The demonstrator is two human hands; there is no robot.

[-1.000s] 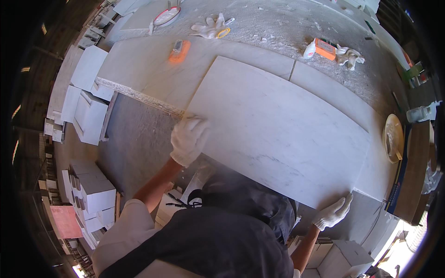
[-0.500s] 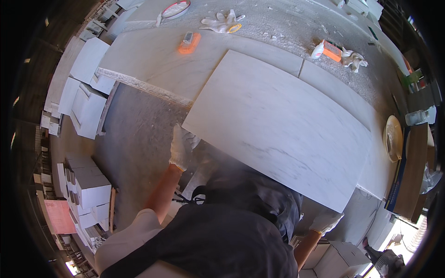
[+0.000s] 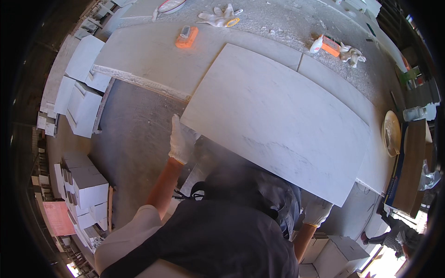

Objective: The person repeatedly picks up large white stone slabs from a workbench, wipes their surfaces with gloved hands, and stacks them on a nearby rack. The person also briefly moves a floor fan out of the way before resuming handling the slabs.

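Observation:
A large white marble slab with faint grey veining lies over the work surface, its near edge reaching out toward my body. My left hand, in a white knit glove, is at the slab's near left corner, thumb raised and fingers partly hidden at the edge. Under the near edge, close to the right corner, is my gloved right hand; the slab covers its fingertips. Both hands appear closed on the slab's edge. A dark apron covers my front, just below the slab.
Paler slabs form the dusty bench. On it are an orange block, a loose glove, a white bottle, an orange box and another glove. A yellowish bowl stands right. A person is at lower right.
My right hand has shifted left along the near edge and further beneath the slab. The left hand has turned slightly at its corner. The slab looks nearly unchanged in place.

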